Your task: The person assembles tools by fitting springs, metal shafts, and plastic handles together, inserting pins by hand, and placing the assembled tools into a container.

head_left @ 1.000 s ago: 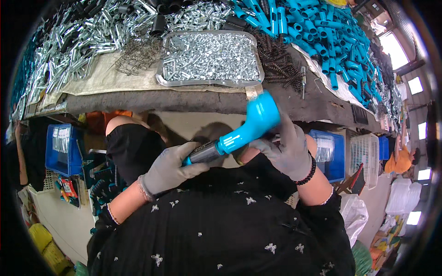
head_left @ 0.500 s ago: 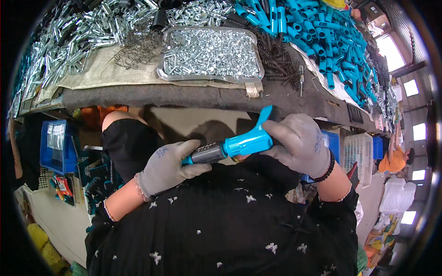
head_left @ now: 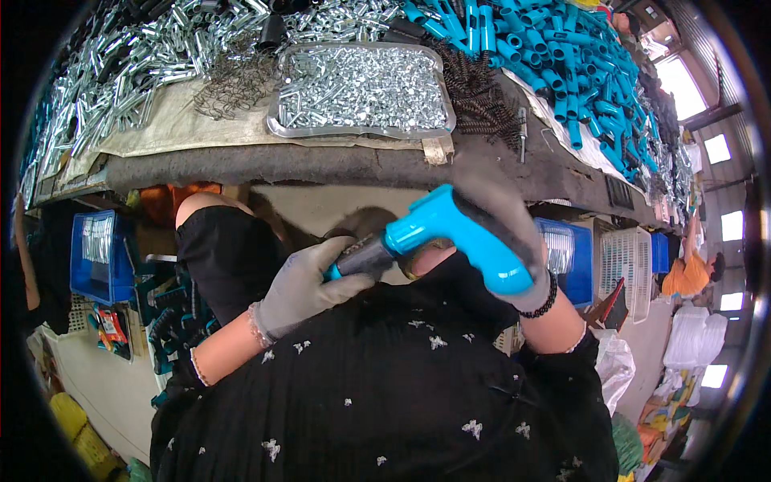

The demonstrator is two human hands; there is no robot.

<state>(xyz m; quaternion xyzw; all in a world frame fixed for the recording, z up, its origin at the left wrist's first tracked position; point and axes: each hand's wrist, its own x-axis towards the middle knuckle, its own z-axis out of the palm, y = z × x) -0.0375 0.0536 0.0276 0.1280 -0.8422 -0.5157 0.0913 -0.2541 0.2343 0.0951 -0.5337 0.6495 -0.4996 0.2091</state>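
The left hand (head_left: 303, 283), in a grey glove, was closed around the dark end of a blue pistol-shaped tool (head_left: 450, 234), and the right hand (head_left: 507, 233), also gloved and blurred, was wrapped around its blue handle, so the tool was held between both hands just above the person's black dotted clothing and below the edge of the workbench (head_left: 337, 165). On the bench there was a clear tray (head_left: 363, 87) full of small silver metal parts, with dark springs (head_left: 480, 95) beside it and a pile of blue plastic pieces (head_left: 554, 60) further right.
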